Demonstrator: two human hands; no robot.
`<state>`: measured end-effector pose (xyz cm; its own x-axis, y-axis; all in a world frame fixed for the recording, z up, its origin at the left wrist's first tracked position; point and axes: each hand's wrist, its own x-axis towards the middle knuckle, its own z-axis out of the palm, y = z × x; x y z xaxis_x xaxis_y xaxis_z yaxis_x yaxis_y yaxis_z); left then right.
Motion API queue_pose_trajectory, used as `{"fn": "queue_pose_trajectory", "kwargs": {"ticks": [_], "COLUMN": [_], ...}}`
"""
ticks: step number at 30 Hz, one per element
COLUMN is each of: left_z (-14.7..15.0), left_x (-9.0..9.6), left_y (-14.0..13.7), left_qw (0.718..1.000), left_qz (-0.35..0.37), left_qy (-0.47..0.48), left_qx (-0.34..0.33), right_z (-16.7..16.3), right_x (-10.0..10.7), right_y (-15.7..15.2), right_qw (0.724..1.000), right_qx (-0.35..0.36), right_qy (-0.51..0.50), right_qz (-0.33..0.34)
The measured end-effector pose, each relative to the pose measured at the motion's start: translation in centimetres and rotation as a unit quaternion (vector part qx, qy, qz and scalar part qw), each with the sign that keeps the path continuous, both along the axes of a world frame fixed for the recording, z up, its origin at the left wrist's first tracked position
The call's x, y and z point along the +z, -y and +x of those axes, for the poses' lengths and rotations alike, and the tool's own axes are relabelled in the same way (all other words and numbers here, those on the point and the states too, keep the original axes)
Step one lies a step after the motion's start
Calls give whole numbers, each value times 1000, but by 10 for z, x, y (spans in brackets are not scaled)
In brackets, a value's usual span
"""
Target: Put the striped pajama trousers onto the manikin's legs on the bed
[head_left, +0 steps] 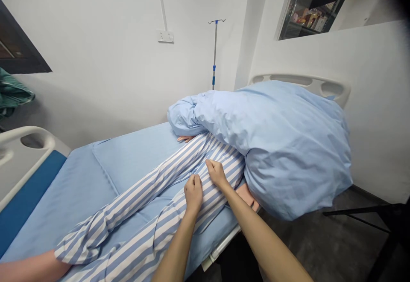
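A figure in blue-and-white striped trousers [137, 190] lies on the bed, and whether it is a person or a manikin I cannot tell. My left hand [194, 191] is closed in a fist over the thigh of the nearer leg. Slightly higher, close to the hip, my right hand [216, 173] is also curled into a fist. No cloth shows pulled up between the fingers of either one. A bunched light-blue quilt [272, 132] hides the figure's upper body. From under it show a near hand [247, 194] and a far hand [185, 138]. One bare lower leg [35, 266] sticks out at bottom left.
The bed has a blue sheet [128, 158], a pale headboard [339, 90] and a footboard [48, 139]. Behind it stands an IV pole [215, 47] by the wall. A bed rail [221, 250] runs along the near edge. Black stand legs [358, 209] are at right.
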<state>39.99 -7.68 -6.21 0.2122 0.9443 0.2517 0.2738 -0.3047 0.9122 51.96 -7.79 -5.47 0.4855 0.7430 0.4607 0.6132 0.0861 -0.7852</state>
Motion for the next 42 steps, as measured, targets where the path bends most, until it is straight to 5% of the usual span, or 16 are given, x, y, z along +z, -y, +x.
{"fn": "queue_pose_trajectory", "kwargs": {"ticks": [6, 10, 14, 21, 26, 35, 38, 42], "left_z": [17, 43, 60, 53, -26, -274, -308, -313], "left_x": [6, 18, 12, 2, 13, 17, 3, -13], "left_y": [-5, -9, -12, -12, -14, -17, 0, 9], "left_qw": [996, 994, 998, 998, 998, 985, 978, 979], "left_qz": [-23, -25, -21, -52, -43, -33, -72, -50], "left_qy": [56, 85, 15, 9, 42, -56, -63, -83], "left_qx": [68, 66, 61, 24, 3, 160, 186, 180], "right_z": [1, 4, 6, 5, 5, 2, 1, -1], "right_x": [-3, -5, -4, -6, -9, -8, -9, -6], "right_y": [-2, -3, -1, 1, 2, 2, 0, -5], "right_qw": [1000, 1000, 999, 1000, 1000, 999, 998, 988], "right_qx": [-2, 10, 15, -5, -12, -23, -32, -20], "right_qy": [-4, -26, -44, -16, -3, 9, 34, 109], "right_qz": [5, 11, 21, 15, 3, -21, -35, -103]}}
